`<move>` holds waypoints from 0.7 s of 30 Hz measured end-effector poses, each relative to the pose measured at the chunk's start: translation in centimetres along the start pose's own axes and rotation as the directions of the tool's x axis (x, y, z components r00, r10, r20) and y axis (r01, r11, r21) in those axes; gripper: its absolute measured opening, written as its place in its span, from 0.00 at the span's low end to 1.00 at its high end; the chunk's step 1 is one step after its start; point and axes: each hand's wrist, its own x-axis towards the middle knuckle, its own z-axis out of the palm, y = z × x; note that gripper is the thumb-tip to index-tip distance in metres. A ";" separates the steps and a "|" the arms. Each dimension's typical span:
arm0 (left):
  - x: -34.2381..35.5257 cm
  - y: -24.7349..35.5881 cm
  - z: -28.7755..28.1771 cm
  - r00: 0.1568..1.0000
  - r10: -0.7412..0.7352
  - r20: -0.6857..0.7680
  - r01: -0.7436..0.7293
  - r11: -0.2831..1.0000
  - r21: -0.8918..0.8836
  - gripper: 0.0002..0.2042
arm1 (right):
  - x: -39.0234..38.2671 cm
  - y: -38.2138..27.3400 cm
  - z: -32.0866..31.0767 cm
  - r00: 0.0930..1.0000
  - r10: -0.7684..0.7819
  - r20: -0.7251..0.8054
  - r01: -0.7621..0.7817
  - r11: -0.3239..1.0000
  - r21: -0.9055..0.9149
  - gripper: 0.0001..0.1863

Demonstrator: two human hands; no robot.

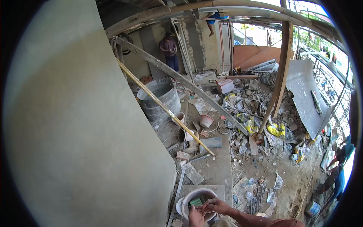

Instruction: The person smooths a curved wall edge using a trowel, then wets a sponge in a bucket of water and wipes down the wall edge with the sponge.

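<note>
Appearing within the near pail (190,193), a green block (196,202) is judged light, best gripped by its sides. Whether left hand (196,217) or right hand (217,206) fingers are clamped cannot be told.

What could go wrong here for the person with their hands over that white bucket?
The left hand and right hand meet above the white bucket, so anything fumbled might drop in. The yellowish pole slants down to the floor; a knock could perhaps send it sliding. The loose rubble beyond might trip someone walking through.
</note>
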 end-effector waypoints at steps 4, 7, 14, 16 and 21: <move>3.8 3.0 5.2 0.997 0.054 -0.052 -0.055 0.998 -0.015 0.25 | 3.6 -2.3 -4.3 0.883 -0.028 -0.469 -0.034 0.992 -0.123 0.10; 6.4 3.6 6.8 0.991 0.061 0.120 -0.064 0.998 0.022 0.22 | 7.0 -2.0 -7.1 0.831 -0.249 -0.498 -0.142 0.771 -0.621 0.13; 12.0 8.3 11.5 0.956 0.017 0.292 -0.031 0.999 0.042 0.19 | 15.4 -1.2 -11.5 0.981 -0.053 -0.186 -0.114 0.620 -0.776 0.26; 13.0 9.6 11.9 0.973 0.031 0.229 -0.042 0.998 0.045 0.19 | 15.5 -6.1 -9.3 0.986 0.001 -0.164 -0.138 0.551 -0.823 0.27; 15.2 12.8 14.2 0.962 0.070 0.264 -0.115 0.980 0.161 0.17 | 19.7 -8.0 -10.7 0.990 0.047 -0.132 -0.136 0.546 -0.826 0.29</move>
